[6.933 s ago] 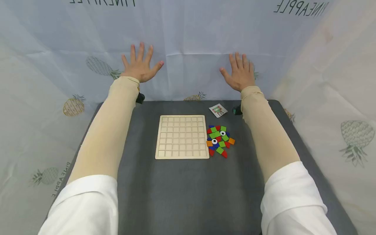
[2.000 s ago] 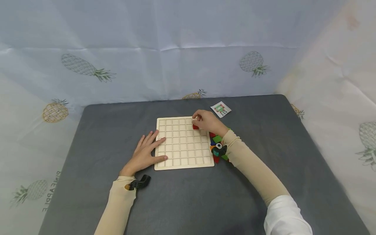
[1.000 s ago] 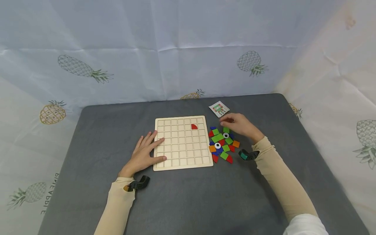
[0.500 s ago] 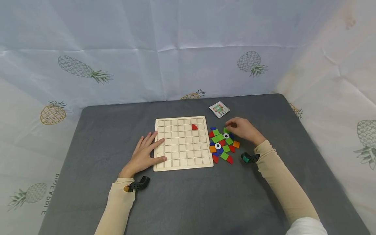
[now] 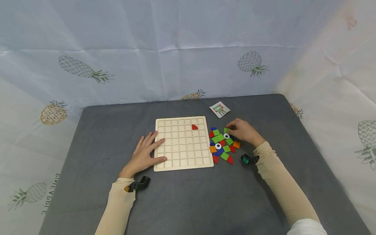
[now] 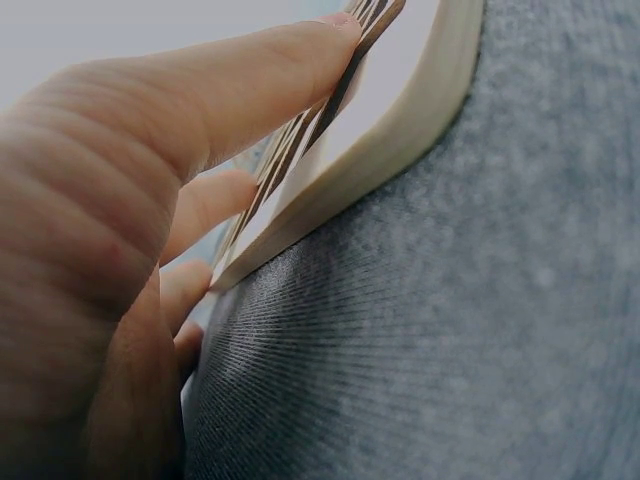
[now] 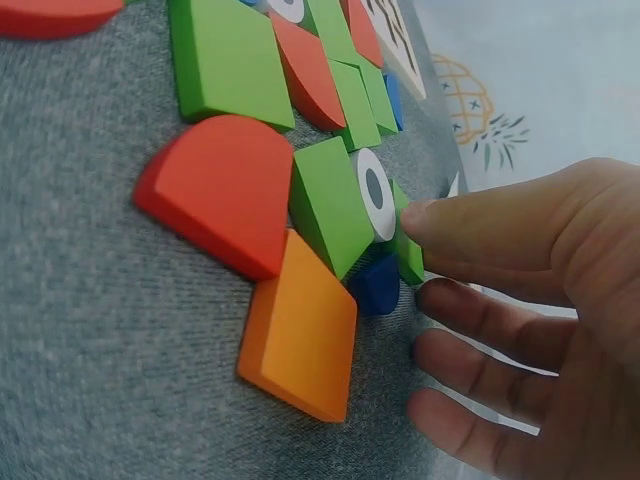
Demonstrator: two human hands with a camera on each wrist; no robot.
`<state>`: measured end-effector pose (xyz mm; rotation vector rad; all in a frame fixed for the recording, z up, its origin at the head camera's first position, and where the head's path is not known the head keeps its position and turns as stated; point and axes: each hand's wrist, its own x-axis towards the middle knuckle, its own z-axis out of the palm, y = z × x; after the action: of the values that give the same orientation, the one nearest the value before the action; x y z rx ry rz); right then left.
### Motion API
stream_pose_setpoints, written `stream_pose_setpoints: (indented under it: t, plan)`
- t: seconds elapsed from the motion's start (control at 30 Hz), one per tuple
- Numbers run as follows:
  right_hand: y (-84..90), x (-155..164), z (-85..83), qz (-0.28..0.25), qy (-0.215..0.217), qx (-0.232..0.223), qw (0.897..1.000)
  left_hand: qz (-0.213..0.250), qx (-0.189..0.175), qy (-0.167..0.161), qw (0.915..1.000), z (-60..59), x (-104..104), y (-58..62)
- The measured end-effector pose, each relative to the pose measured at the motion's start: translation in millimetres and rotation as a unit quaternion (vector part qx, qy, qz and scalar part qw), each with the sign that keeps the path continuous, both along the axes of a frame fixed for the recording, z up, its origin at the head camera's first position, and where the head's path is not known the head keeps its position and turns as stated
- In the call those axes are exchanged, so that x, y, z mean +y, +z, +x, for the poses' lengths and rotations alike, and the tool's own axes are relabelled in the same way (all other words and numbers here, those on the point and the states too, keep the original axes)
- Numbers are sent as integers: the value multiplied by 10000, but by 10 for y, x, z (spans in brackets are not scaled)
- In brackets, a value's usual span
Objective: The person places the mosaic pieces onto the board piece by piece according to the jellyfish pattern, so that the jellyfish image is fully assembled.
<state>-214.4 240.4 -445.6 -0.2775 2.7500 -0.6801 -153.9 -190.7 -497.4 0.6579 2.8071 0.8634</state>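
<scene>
A light wooden grid board [image 5: 182,143] lies on the table. My left hand [image 5: 144,156] rests with spread fingers on its left edge, and in the left wrist view the thumb [image 6: 270,80] lies over the rim. One red quarter-round block [image 5: 195,127] sits in a cell near the board's upper right. My right hand [image 5: 243,130] is at the far side of the block pile, pinching a green square block [image 7: 405,240] between thumb and fingers; the block still lies among the others. Close by are a white ring-eyed block [image 7: 374,195], a small blue block [image 7: 376,285] and an orange square block [image 7: 305,340].
Several green, red, blue and orange blocks lie in a loose pile against the board's right edge, including a second ring-eyed block [image 5: 218,146]. A small printed pattern card [image 5: 219,109] lies behind them. A pineapple-print cloth [image 5: 164,71] hangs behind the grey table [image 5: 182,202].
Both hands came down from the cloth. The right hand set the red quarter-round block on the board, then moved right to the pile and onto the green square block. The left hand stays on the board.
</scene>
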Motion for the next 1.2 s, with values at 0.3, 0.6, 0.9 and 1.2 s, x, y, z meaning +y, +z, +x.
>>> stream_pose_setpoints:
  t: [0.3,0.6,0.9,1.2]
  plan:
    - [-18,-21,-47,-94,51,29,9999,-7,-27,51,10000,23,-21,12]
    - [113,-3,-120,-757,-35,-42,9971,-33,-30,42,10000,22,2,13]
    - [332,-233,-290,-1268,-5,145,9918,-4,-6,3,10000,8,6,15]
    - [443,-588,-494,-1657,255,62,9858,-21,33,-39,10000,12,15,12]
